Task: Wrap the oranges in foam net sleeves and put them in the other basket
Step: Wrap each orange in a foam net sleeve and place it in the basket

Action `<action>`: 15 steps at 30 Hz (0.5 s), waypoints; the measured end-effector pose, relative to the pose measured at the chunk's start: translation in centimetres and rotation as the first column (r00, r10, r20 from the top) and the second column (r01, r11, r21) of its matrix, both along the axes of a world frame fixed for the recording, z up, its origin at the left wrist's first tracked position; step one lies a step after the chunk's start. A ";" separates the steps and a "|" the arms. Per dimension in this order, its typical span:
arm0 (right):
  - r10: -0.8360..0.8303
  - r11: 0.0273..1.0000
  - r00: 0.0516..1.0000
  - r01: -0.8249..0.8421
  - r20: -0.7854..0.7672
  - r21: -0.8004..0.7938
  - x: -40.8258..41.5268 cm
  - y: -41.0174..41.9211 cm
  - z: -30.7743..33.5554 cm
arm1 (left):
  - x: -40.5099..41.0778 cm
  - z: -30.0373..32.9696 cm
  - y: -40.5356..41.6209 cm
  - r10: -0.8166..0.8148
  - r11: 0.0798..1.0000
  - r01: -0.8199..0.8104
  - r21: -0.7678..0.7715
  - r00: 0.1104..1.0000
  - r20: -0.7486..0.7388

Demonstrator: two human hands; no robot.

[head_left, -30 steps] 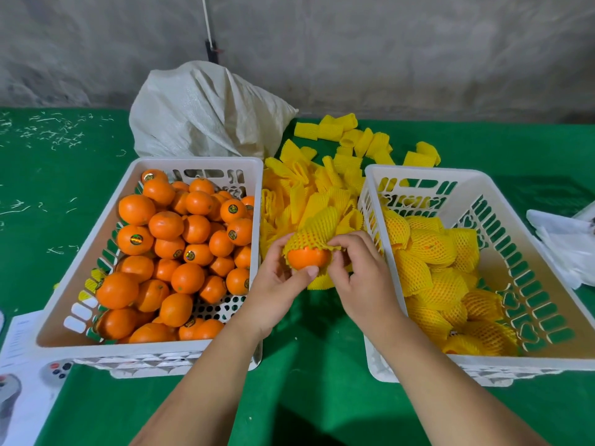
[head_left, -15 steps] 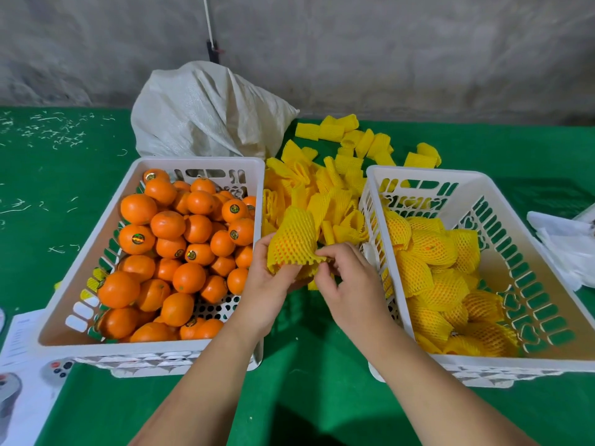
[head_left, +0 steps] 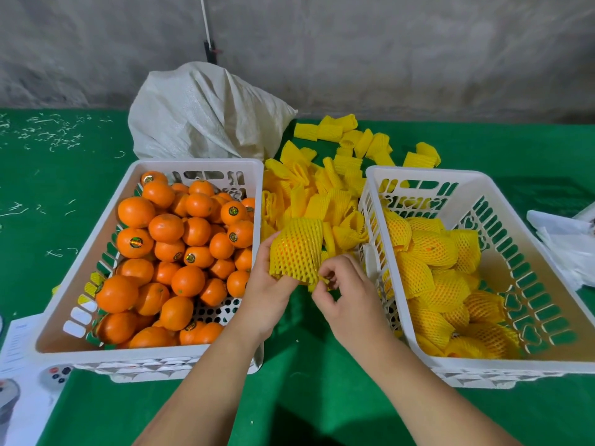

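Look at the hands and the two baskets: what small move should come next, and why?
Probably carry the wrapped orange right and drop it into the right basket. The sleeve already covers the fruit, the left hand grips it, and the right hand only pinches the net's lower edge. That basket holds the other wrapped ones; the left basket holds bare fruit.

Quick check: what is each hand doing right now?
Left hand: holds the sleeved orange.
Right hand: pinches the sleeve's lower edge.
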State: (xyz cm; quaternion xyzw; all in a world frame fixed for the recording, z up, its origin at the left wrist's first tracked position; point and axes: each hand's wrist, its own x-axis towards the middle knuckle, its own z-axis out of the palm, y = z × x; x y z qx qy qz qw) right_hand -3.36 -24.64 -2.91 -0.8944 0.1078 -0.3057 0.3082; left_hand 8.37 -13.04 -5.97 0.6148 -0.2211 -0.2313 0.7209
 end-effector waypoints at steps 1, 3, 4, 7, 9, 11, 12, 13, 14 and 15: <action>0.015 1.000 1.000 -0.015 -0.021 0.013 -0.2 0.1 -0.2 | -0.1 0.0 -0.1 0.016 1.000 -0.016 0.001 1.000 0.014; 0.048 0.982 0.996 -0.033 -0.077 0.186 -0.5 0.3 -0.3 | -0.2 0.1 -0.2 0.044 0.999 -0.046 0.028 0.996 0.078; 0.046 0.925 0.997 -0.018 -0.064 0.380 -0.5 0.5 0.1 | -0.3 0.1 -0.2 0.062 0.996 -0.069 0.050 0.991 0.118; -0.050 0.595 0.999 0.029 0.001 0.803 0.3 0.3 0.8 | -0.6 0.4 -0.2 0.083 0.990 -0.103 0.097 0.978 0.193; 0.120 0.501 0.988 0.022 -0.095 0.865 1.3 0.8 0.7 | -0.9 0.6 -0.1 0.024 0.990 -0.052 0.134 0.979 0.204; 0.174 0.513 0.974 0.039 -0.148 0.857 2.2 1.6 0.4 | -1.0 0.7 0.1 -0.061 0.984 0.022 0.174 0.973 0.224; 0.136 0.513 0.979 0.061 -0.151 0.856 2.6 1.7 0.1 | -1.0 0.6 0.2 -0.096 0.979 0.049 0.198 0.966 0.238; 0.100 0.487 0.985 0.075 -0.141 0.870 2.8 1.5 -0.1 | -1.1 0.7 0.4 -0.133 0.971 0.075 0.226 0.958 0.255; 0.069 0.446 0.989 0.086 -0.130 0.891 2.8 1.3 -0.3 | -1.2 0.7 0.5 -0.174 0.961 0.102 0.257 0.945 0.277; 0.046 0.418 0.991 0.098 -0.129 0.903 2.7 1.0 -0.5 | -1.4 0.9 0.6 -0.214 0.950 0.124 0.286 0.927 0.308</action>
